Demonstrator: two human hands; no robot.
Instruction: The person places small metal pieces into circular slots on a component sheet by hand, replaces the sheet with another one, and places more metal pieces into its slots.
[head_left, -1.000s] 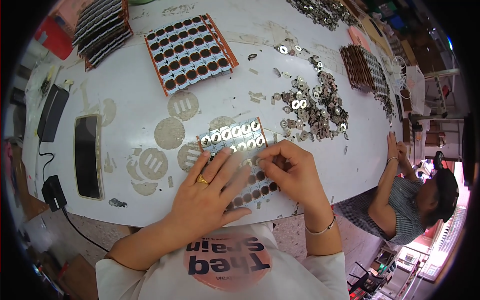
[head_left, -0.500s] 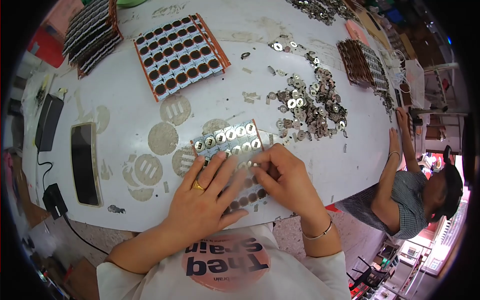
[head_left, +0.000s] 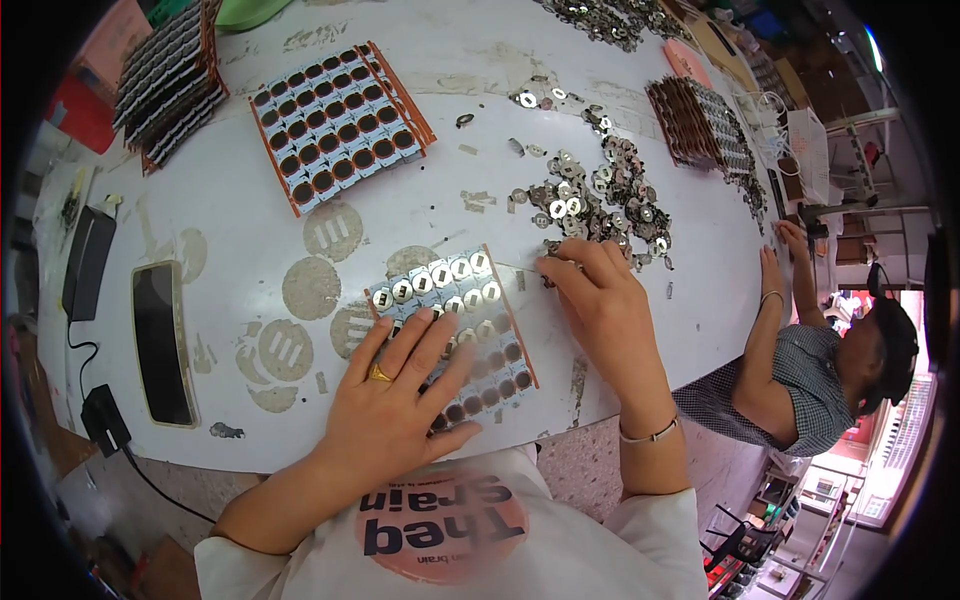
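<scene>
My left hand (head_left: 395, 405), a gold ring on one finger, lies with fingers spread over the lower left of a circuit-board panel (head_left: 512, 335). Rows of shiny round metal battery clips (head_left: 441, 277) sit on the panel's upper part, while its lower rows show bare dark round pads. At the near left edge of a loose heap of metal clips (head_left: 622, 185), my right hand (head_left: 605, 315) has thumb and forefinger bent together. A small dark piece shows at the fingertips, too covered to make out. Part of the panel is hidden under my left hand.
A stack of panels with dark pads (head_left: 345, 130) lies farther back, beside a taller stack (head_left: 175, 80) at far left. Another stack (head_left: 690, 120) stands at the right. A phone (head_left: 163, 345) and black adapter (head_left: 105, 418) lie left. A co-worker (head_left: 810, 370) sits at the right edge.
My right hand has moved from the panel up and right to the clip heap. My left hand stays spread on the panel. The whole view has shifted slightly.
</scene>
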